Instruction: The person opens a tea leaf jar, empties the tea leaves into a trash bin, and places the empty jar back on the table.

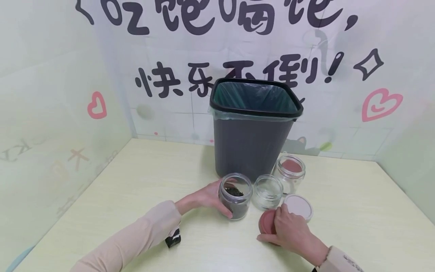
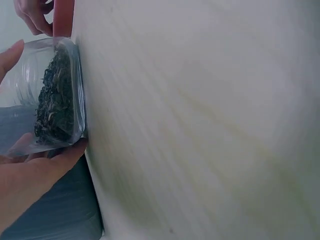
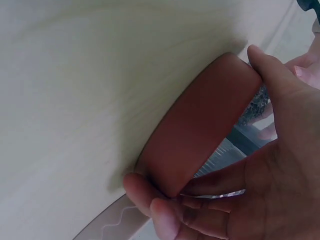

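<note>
My left hand (image 1: 209, 197) grips the side of an open glass jar (image 1: 238, 209), thumb at the near side and fingers behind it. Dark dried leaves (image 2: 56, 97) fill its lower part, and it stands upright on the table. To the right, my right hand (image 1: 295, 231) holds a round red lid (image 1: 266, 223) by its rim, thumb on one side and fingers on the other. In the right wrist view the lid (image 3: 197, 127) sits right at the tabletop. A white lid (image 1: 300, 207) lies partly behind the right hand.
An open clear glass jar (image 1: 268, 196) stands right of the leaf jar. Behind it is another open jar (image 1: 289, 183) with something reddish inside. A dark grey bin (image 1: 249, 143) with a green liner stands at the back, against a printed wall (image 1: 170, 124).
</note>
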Action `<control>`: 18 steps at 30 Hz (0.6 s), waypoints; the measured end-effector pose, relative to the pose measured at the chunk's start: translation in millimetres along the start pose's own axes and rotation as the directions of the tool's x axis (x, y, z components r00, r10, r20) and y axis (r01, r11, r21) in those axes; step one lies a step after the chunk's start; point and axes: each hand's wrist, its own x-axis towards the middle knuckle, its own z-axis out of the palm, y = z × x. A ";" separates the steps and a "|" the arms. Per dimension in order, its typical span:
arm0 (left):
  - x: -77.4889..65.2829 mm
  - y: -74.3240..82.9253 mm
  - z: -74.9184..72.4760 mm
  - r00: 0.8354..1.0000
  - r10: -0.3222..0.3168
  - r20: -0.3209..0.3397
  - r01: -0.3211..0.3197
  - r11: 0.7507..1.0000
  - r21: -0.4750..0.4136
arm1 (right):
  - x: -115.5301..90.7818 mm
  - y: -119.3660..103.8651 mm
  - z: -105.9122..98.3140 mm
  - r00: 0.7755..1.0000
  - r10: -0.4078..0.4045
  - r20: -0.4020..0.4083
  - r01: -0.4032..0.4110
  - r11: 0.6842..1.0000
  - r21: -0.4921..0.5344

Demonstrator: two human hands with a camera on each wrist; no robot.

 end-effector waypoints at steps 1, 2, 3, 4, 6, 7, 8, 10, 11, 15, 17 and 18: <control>0.0 0.1 0.2 1.000 -0.004 -0.009 0.004 1.000 0.006 | 0.3 0.7 -1.1 1.000 0.003 0.001 -0.003 1.000 -0.003; -0.2 0.1 0.4 1.000 -0.008 -0.021 0.008 1.000 0.014 | 0.5 1.5 -2.5 1.000 0.009 0.003 -0.009 1.000 -0.003; -0.3 0.4 0.4 0.999 -0.014 -0.032 0.014 1.000 0.019 | 0.7 2.5 -4.3 1.000 0.014 0.001 -0.014 1.000 -0.004; -1.0 0.8 0.1 0.999 -0.024 -0.043 0.025 0.999 0.022 | 0.7 3.6 -6.7 1.000 0.019 -0.001 -0.019 1.000 -0.005; -2.7 1.6 -1.4 0.997 -0.041 -0.069 0.043 0.999 0.021 | 0.7 7.4 -12.9 1.000 0.024 -0.011 -0.024 1.000 0.002; -3.7 2.0 -2.7 0.995 -0.053 -0.080 0.054 0.998 0.016 | 1.0 10.2 -16.4 1.000 0.023 -0.013 -0.023 1.000 0.010; -4.9 2.3 -4.4 0.994 -0.065 -0.091 0.066 0.998 0.013 | 1.7 13.5 -20.3 0.999 0.024 -0.024 -0.023 0.999 0.024; -7.7 2.6 -9.2 0.990 -0.087 -0.113 0.088 0.996 0.000 | 4.6 21.0 -29.9 0.998 0.044 -0.034 -0.041 0.995 0.094; -9.2 3.1 -12.2 0.987 -0.097 -0.127 0.097 0.995 -0.005 | 6.5 25.5 -35.0 0.998 0.059 -0.037 -0.053 0.988 0.143; -14.8 4.9 -26.4 0.976 -0.127 -0.179 0.125 0.992 -0.021 | 18.6 44.1 -58.4 0.990 0.136 -0.047 -0.109 0.923 0.369; -17.4 6.3 -34.3 0.969 -0.142 -0.202 0.140 0.990 -0.022 | 25.7 54.1 -69.9 0.986 0.160 -0.051 -0.121 0.887 0.446; -18.5 6.4 -38.5 0.966 -0.147 -0.212 0.145 0.989 -0.026 | 29.9 58.8 -75.7 0.984 0.170 -0.052 -0.125 0.868 0.480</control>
